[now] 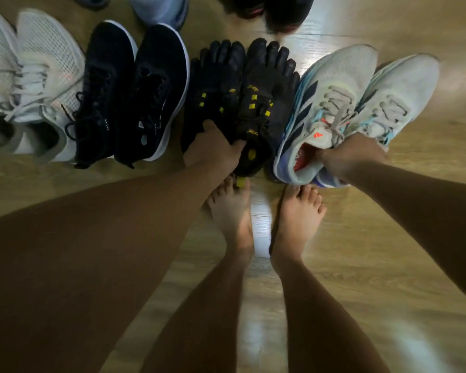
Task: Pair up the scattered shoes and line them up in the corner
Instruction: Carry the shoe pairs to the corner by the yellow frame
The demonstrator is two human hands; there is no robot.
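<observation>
The black toe shoes (242,98) lie side by side in the middle of the row, toes pointing away from the person. The left grip (213,149) is closed over their heel ends, thumb on one shoe and fingers on the other. Just right of them sit the white striped sneakers (334,103), with the right grip (353,160) closed on their heels, fingers hooked into one collar. Left of the toe shoes stand the black sneakers (129,95), then the white mesh sneakers (30,84), all on the wooden floor (388,265). Bare feet (234,211) stand just behind the row.
</observation>
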